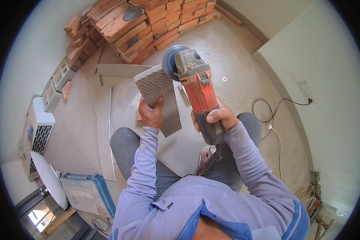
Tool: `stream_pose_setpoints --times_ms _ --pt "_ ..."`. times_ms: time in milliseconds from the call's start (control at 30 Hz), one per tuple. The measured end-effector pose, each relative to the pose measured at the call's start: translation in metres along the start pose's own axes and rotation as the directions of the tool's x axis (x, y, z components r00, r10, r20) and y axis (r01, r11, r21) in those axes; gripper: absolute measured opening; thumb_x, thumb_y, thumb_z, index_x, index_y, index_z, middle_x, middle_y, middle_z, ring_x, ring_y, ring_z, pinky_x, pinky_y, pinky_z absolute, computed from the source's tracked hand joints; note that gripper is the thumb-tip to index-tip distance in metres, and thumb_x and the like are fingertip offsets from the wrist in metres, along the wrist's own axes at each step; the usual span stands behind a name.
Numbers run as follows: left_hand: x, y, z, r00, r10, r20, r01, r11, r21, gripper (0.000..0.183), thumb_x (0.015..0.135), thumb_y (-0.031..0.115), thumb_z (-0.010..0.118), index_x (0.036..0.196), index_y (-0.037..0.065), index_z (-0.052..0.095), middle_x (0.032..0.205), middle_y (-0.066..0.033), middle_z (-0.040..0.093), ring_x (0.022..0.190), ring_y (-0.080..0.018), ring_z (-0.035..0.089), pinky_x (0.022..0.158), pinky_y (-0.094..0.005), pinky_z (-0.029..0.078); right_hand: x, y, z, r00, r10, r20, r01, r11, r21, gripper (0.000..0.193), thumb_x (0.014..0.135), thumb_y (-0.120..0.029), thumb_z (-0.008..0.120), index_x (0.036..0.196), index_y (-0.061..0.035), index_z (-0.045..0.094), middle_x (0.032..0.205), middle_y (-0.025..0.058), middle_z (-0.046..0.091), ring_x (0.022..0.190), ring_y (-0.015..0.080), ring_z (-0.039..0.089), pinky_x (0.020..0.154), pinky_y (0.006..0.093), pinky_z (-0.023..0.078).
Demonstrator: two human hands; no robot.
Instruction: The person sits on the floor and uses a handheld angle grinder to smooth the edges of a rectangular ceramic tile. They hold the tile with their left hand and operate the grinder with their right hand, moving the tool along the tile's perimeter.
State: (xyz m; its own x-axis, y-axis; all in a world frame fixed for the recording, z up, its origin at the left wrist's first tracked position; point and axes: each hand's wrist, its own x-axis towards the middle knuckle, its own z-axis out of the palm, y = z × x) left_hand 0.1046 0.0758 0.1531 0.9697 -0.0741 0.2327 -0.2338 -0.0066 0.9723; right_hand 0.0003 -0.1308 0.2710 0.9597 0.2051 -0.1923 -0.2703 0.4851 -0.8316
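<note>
My right hand is wrapped round the dark rear body of a red and grey angle grinder. The grinder's disc is at the upper right edge of a tile piece; whether it touches or spins I cannot tell. My left hand grips that tile by its left edge, thumb on the ridged grey back. The tile is held tilted above the floor, between my bent knees. A cord runs from the grinder's rear end down towards my lap.
Stacked orange bricks stand at the back, a round disc on top. Long tile strips lie on the left floor, near grey hollow blocks and a blue tool case. A black cable loops to the right wall socket.
</note>
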Motion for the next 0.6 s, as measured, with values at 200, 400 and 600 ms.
stream_pose_setpoints --times_ms 200,400,600 --pt "0.0 -0.004 -0.003 0.999 -0.033 -0.043 0.039 0.99 0.139 0.044 0.084 0.029 0.077 0.11 -0.002 0.061 0.1 -0.0154 0.071 0.093 -0.0262 0.068 0.084 -0.0367 0.051 -0.001 -0.005 0.007 0.998 0.018 -0.065 -0.02 1.0 -0.019 0.061 0.061 -0.023 0.073 0.112 0.0023 0.051 0.084 0.0166 0.063 0.065 0.026 0.066 0.059 0.0383 0.056" --pt "-0.001 0.006 0.001 0.996 -0.087 0.004 0.085 0.98 0.18 0.04 0.083 0.022 0.076 0.111 -0.002 0.061 0.1 -0.0142 0.071 0.091 -0.0243 0.068 0.082 -0.0354 0.052 0.008 0.004 0.014 0.999 0.043 -0.013 -0.045 0.992 -0.118 0.064 0.059 -0.024 0.073 0.113 0.0027 0.051 0.084 0.0163 0.063 0.066 0.0265 0.067 0.06 0.0382 0.056" --pt "-0.001 0.008 -0.001 0.997 -0.068 -0.033 0.072 0.984 0.162 0.038 0.081 0.021 0.074 0.108 -0.002 0.061 0.095 -0.0182 0.072 0.087 -0.031 0.071 0.078 -0.0383 0.053 0.012 0.008 0.019 0.998 0.063 -0.004 -0.063 0.989 -0.135 0.061 0.06 -0.023 0.073 0.111 0.0019 0.051 0.084 0.0149 0.063 0.066 0.0254 0.067 0.06 0.0369 0.056"
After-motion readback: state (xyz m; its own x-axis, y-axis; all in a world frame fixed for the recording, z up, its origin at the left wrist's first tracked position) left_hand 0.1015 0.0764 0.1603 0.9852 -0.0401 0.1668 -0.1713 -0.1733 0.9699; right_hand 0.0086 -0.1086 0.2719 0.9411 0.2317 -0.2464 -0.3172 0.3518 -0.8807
